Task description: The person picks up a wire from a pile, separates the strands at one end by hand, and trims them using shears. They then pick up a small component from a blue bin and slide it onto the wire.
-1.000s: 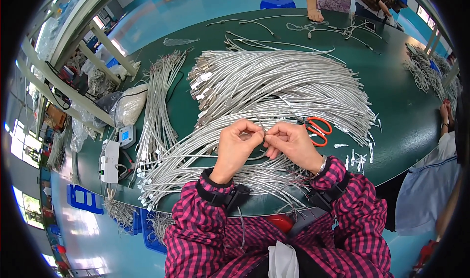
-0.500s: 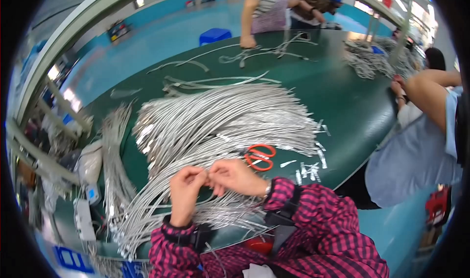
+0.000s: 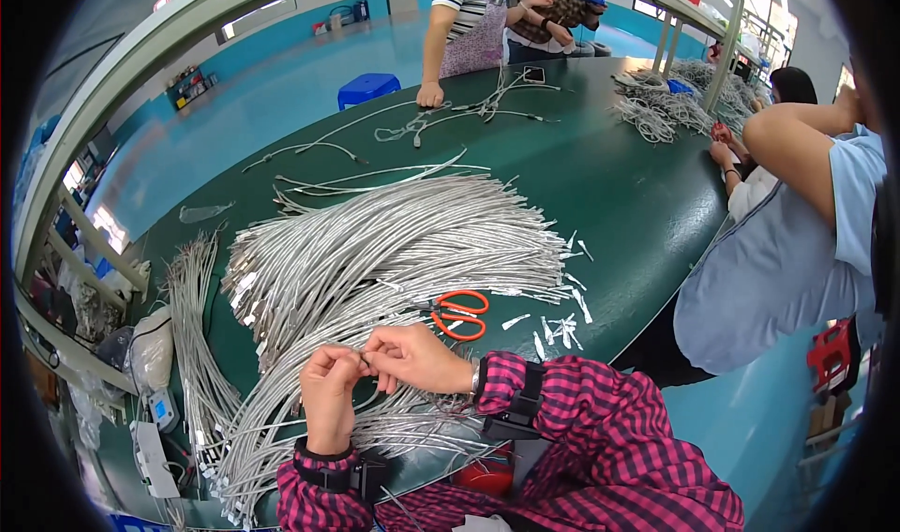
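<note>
My left hand (image 3: 328,396) and my right hand (image 3: 419,359) meet fingertip to fingertip over the near part of a large pile of silvery-grey cables (image 3: 403,227). Both are closed in a pinch. Whatever lies between the fingers is too small and covered to make out. Just beyond my right hand, scissors with orange handles (image 3: 480,329) rest on the cables and the table. A looser spread of cables (image 3: 248,438) runs beneath and to the left of my hands.
Foil scraps (image 3: 562,329) lie right of the scissors on the green table (image 3: 647,251). A separate cable bundle (image 3: 192,330) and a white power strip (image 3: 155,459) are at left. Across the table stands a person (image 3: 459,26); another person's knee (image 3: 797,148) is at right.
The whole view has shifted, so the table and pile appear further left. My hands stay pinched together at nearly the same place over the cables.
</note>
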`<state>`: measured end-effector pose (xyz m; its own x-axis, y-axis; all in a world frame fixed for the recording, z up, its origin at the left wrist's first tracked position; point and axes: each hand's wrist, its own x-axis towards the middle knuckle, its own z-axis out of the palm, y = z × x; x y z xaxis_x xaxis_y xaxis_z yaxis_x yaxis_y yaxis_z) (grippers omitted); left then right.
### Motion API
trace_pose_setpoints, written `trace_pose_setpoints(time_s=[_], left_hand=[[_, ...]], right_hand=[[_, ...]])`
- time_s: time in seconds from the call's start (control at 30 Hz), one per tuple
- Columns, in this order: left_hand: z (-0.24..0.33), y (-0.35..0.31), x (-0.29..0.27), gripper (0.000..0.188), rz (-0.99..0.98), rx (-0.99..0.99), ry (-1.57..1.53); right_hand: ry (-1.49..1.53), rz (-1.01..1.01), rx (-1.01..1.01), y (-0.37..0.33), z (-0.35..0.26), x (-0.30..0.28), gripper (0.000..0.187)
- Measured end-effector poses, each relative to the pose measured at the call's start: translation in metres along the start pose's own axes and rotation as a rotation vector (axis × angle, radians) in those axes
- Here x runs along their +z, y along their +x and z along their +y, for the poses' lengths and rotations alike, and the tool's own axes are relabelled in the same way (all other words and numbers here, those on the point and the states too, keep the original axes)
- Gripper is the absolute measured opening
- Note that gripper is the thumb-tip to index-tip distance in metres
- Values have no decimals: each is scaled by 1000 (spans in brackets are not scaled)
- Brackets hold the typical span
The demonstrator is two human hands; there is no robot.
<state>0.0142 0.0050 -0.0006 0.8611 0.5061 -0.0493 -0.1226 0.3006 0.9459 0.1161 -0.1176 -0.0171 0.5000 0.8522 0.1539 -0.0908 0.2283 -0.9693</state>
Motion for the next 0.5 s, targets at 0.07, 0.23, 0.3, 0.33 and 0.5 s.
trace_pose_setpoints(time_s=[0.07,0.23,0.3,0.33,0.5], left_hand=[[1,-5,-5,3,29,-27,-62],[-3,4,2,9,47,52,119],[3,2,6,10,43,65,101],[3,1,3,10,35,73,50],[-3,-1,-3,8,61,71,40]], right_hand=[[45,-33,21,3,2,5,9],[-348,93,-42,0,-15,-1,13],[-423,191,-87,-1,-22,2,13],[-397,138,-75,-1,-19,7,13],[-630,222,-332,4,-11,14,13]])
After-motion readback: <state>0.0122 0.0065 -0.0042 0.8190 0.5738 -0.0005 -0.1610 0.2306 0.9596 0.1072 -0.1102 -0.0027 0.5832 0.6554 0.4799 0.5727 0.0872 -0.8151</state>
